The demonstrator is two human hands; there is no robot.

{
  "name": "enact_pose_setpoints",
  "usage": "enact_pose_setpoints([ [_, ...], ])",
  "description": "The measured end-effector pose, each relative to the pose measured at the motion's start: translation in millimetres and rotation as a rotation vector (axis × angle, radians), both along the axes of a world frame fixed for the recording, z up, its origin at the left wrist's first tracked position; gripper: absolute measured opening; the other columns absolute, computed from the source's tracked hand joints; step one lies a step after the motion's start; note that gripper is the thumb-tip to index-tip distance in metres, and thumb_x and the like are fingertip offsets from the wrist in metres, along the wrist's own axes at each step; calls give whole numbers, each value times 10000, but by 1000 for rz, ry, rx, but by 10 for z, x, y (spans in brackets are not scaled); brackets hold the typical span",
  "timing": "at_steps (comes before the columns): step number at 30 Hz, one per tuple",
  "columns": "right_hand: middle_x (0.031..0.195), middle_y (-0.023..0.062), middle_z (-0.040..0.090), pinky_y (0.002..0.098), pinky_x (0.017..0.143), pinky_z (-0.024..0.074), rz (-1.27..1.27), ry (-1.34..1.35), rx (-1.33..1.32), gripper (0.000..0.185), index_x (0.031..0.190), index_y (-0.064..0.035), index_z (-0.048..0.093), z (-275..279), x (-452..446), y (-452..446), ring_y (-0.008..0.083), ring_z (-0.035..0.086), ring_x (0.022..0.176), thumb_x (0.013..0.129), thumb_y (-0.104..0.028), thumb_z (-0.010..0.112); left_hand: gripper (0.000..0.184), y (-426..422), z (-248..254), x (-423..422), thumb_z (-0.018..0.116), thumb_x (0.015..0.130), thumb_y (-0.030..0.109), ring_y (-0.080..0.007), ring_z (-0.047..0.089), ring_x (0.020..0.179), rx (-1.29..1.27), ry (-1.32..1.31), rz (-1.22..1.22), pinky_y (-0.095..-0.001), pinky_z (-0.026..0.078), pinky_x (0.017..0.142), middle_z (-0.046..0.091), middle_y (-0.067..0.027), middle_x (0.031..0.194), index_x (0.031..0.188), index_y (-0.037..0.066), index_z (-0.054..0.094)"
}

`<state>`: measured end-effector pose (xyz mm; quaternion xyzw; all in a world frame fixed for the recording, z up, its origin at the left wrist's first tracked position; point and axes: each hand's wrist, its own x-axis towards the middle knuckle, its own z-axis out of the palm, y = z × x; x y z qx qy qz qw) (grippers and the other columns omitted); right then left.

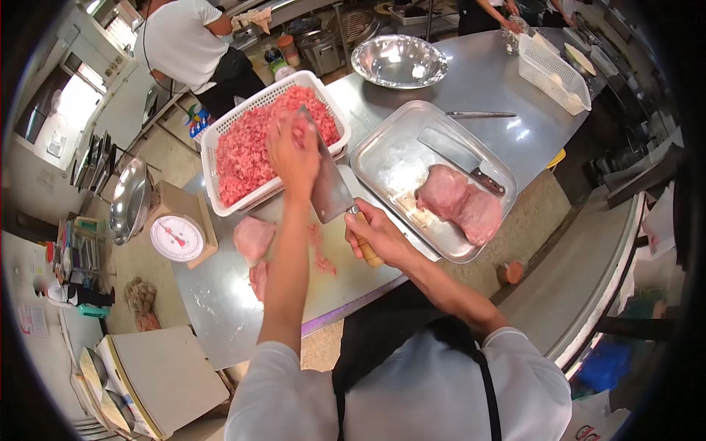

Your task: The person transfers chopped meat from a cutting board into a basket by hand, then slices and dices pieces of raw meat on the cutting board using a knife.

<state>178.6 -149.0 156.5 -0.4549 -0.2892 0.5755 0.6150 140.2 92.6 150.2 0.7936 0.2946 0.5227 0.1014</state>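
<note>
My right hand (379, 235) is wrapped round the wooden handle of a cleaver (331, 192), whose broad blade points up and away to the left. Against the blade's far end, over the white basket (211, 173) of minced meat (246, 147), is my left hand (294, 158); its fingers reach up beside the blade, and their tips are partly lost against the meat. Below the basket lies a cutting board (334, 290) with small meat scraps. Two pieces of raw meat (254, 237) rest at the board's left side.
A metal tray (382, 140) at the right holds large meat pieces and a knife. Beyond it are a steel bowl (399, 61), a sharpening rod (482, 115) and a white basket (551, 73). A dial scale (176, 237) stands left. Other people work at the far side.
</note>
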Motion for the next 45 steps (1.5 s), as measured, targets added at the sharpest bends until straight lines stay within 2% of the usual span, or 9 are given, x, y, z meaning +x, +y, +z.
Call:
enact_pose_setpoints([
  [7, 745, 17, 584, 276, 546, 483, -43, -52, -214, 305, 1225, -37, 570, -629, 56, -884, 103, 571, 595, 1010, -214, 695, 182, 479, -257, -179, 662, 959, 144, -385, 658, 1082, -18, -44, -36, -488, 484, 974, 720, -200, 1112, 1029, -10, 728],
  [9, 742, 18, 587, 278, 549, 490, -34, 35, -285, 325, 1237, -29, 570, -875, 70, -1303, 109, 583, 599, 994, -192, 712, 178, 180, -585, -608, 651, 978, 154, -381, 667, 1025, -448, -21, -37, -491, 493, 930, 721, -207, 1042, 981, -11, 718],
  [11, 740, 19, 589, 283, 554, 494, -49, 93, -370, 327, 1237, -28, 574, -994, 90, -1621, 113, 587, 598, 985, -179, 718, 256, -76, -946, -975, 609, 1010, 173, -391, 639, 1165, -715, 169, -34, -506, 464, 1029, 695, -229, 1216, 1165, -8, 704],
  [14, 739, 20, 590, 288, 557, 493, -63, 118, -459, 322, 1236, -34, 584, -1019, 85, -1839, 116, 585, 594, 980, -178, 718, 427, -135, -1983, -1194, 568, 1030, 196, -382, 518, 1392, -260, 313, -11, -524, 360, 1175, 588, -236, 1444, 1411, 7, 592],
  [19, 742, 18, 590, 287, 556, 482, -76, -1, -395, 308, 1235, -43, 609, -1053, 98, -1724, 119, 579, 588, 982, -191, 705, 700, -800, -1629, -1440, 631, 989, 303, -406, 282, 1560, -393, 573, -362, -550, 212, 1265, 357, -229, 1653, 1569, -8, 392],
  [25, 735, 155, 675, 431, 646, 539, 105, -1031, -351, 351, 1235, -45, 637, -461, 347, -795, 309, 694, 675, 925, -193, 713, 976, -1550, -1264, -1798, 752, 883, 431, -524, 179, 1552, -342, 782, -222, -647, 183, 1236, 224, -274, 1690, 1611, -15, 279],
  [30, 864, 203, 720, 525, 773, 553, 198, -1329, -46, 427, 1272, -69, 633, -728, 421, -134, 439, 696, 862, 882, -214, 727, 918, -1307, -1483, -1747, 703, 936, 435, -530, 207, 1535, -282, 526, 44, -656, 198, 1218, 261, -333, 1645, 1598, -44, 286],
  [36, 892, 190, 721, 516, 776, 552, 422, -1223, -99, 439, 1282, -75, 630, -574, 108, -314, 447, 690, 865, 872, -197, 729, 742, -1499, -1616, -2184, 546, 1045, 370, -513, 283, 1505, -490, 315, 78, -580, 205, 1245, 327, -342, 1604, 1557, -111, 307],
  [45, 702, 21, 555, 247, 508, 443, -2, -137, -405, 295, 1261, -70, 617, -840, 10, -1345, 85, 523, 579, 1075, -297, 590, 698, -1322, -1516, -1687, 564, 1026, 362, -452, 308, 1529, -378, 564, -46, -566, 246, 1246, 368, -284, 1618, 1534, -82, 386],
])
